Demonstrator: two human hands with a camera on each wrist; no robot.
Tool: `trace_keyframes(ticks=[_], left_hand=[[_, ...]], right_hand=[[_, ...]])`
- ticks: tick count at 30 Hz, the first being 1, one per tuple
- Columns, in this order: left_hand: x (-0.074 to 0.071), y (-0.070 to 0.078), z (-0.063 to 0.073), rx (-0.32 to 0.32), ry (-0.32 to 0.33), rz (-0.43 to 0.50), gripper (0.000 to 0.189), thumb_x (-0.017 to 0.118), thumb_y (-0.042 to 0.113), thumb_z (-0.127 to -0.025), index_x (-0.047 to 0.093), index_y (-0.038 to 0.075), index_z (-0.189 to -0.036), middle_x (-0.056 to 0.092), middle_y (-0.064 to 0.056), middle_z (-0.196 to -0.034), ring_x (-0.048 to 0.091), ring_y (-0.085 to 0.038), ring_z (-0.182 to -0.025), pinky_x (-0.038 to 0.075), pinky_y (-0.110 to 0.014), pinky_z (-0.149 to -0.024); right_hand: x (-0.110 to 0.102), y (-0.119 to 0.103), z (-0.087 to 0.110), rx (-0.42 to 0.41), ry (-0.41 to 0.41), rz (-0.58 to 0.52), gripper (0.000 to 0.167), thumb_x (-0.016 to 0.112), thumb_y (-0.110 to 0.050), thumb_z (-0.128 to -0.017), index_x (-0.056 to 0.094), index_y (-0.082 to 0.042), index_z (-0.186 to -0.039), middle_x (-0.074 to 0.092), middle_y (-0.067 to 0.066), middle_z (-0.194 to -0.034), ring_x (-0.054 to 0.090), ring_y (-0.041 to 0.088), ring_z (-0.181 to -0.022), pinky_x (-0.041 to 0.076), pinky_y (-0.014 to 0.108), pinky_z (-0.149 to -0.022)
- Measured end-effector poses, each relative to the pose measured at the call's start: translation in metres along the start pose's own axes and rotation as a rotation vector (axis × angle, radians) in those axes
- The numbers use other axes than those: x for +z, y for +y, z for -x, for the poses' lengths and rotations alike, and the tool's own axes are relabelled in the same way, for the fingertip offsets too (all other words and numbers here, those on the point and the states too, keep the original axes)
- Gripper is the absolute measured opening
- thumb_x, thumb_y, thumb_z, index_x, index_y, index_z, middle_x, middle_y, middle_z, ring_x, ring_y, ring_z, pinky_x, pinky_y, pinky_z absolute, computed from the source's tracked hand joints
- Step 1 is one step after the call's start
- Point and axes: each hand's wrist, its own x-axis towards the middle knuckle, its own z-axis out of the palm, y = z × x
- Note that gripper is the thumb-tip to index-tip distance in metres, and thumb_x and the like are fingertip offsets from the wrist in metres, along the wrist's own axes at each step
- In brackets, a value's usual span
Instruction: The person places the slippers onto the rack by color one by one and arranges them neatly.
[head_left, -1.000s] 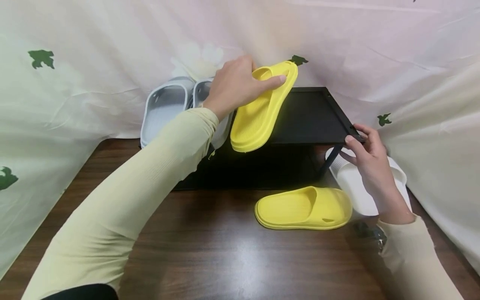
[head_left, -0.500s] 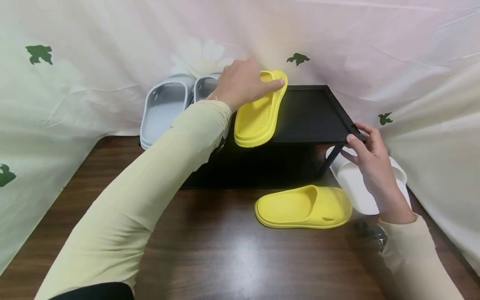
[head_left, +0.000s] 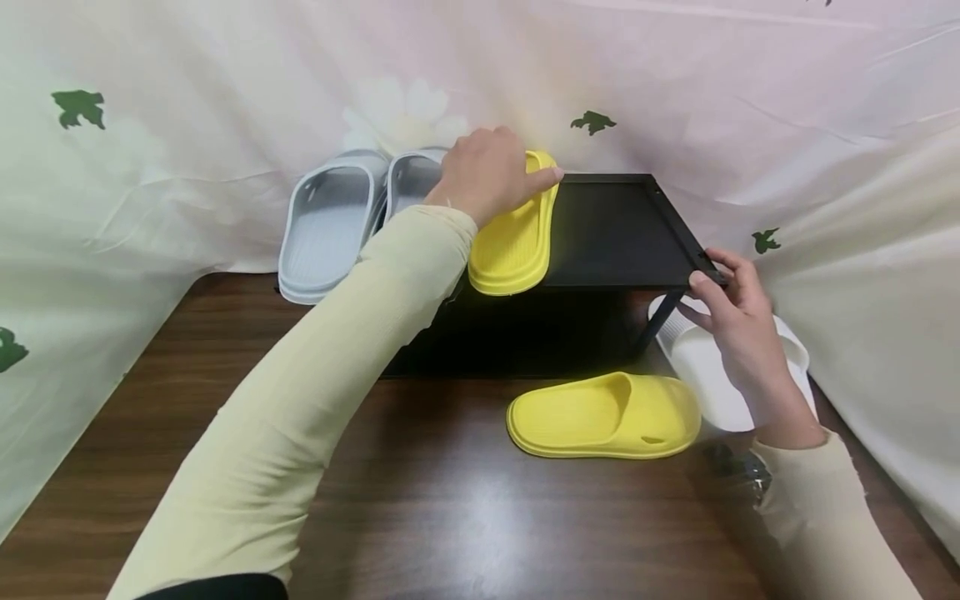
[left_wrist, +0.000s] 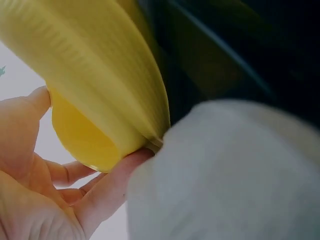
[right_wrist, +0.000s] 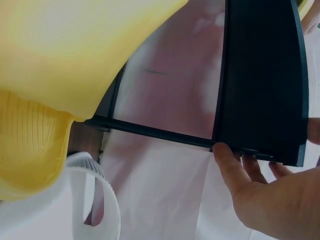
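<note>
On the top shelf of a black shoe rack, my left hand grips a yellow slipper across its strap end, thumb on the right side and fingers on the left. The left wrist view has that slipper between thumb and fingers. My right hand holds the rack's front right corner; in the right wrist view its fingers wrap the dark shelf edge. A second yellow slipper lies sideways on the wooden table, in front of the rack.
A pair of grey clogs occupies the rack's left end, the right one partly behind my left hand. One white slipper lies beside the rack under my right arm. Light curtains with leaf prints surround the table.
My left hand has lowered the yellow slipper and brought it left, straighter onto the shelf, next to the grey clogs. The right hand stays at the rack's corner.
</note>
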Motion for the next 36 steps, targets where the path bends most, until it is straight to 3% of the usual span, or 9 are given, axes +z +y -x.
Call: trace_keyframes(ticks=[8, 21, 28, 36], left_hand=[[0.001, 0.005, -0.006, -0.006, 0.004, -0.048, 0.057, 0.041, 0.071, -0.098, 0.046, 0.018, -0.076, 0.05, 0.0, -0.086, 0.052, -0.017, -0.08, 0.044, -0.025, -0.059], [0.003, 0.012, -0.009, -0.055, -0.002, -0.1, 0.059, 0.04, 0.075, -0.095, 0.046, 0.017, -0.087, 0.054, -0.003, -0.104, 0.054, -0.018, -0.092, 0.049, -0.027, -0.065], [0.002, 0.015, -0.011, -0.062, -0.027, -0.104, 0.06, 0.041, 0.078, -0.093, 0.046, 0.019, -0.084, 0.051, 0.0, -0.095, 0.053, -0.016, -0.086, 0.049, -0.025, -0.063], [0.003, 0.02, -0.013, -0.047, -0.043, -0.162, 0.06, 0.038, 0.078, -0.094, 0.047, 0.019, -0.083, 0.053, -0.001, -0.097, 0.056, -0.018, -0.089, 0.052, -0.028, -0.065]], right_hand=[[0.0, -0.002, 0.002, -0.008, 0.007, 0.029, 0.036, 0.057, -0.007, -0.103, 0.048, -0.018, -0.136, 0.045, 0.007, -0.117, 0.058, 0.014, -0.097, 0.054, 0.017, -0.08], [0.0, -0.004, 0.004, -0.013, 0.007, 0.026, 0.036, 0.057, -0.006, -0.102, 0.049, -0.019, -0.135, 0.046, 0.006, -0.116, 0.058, 0.014, -0.097, 0.054, 0.017, -0.08], [-0.001, -0.004, 0.005, -0.019, -0.003, 0.02, 0.037, 0.058, -0.007, -0.102, 0.048, -0.018, -0.136, 0.046, 0.007, -0.118, 0.057, 0.015, -0.099, 0.054, 0.018, -0.081], [-0.001, -0.005, 0.005, -0.009, 0.005, 0.025, 0.037, 0.058, -0.007, -0.103, 0.048, -0.018, -0.136, 0.046, 0.007, -0.118, 0.058, 0.015, -0.098, 0.054, 0.018, -0.08]])
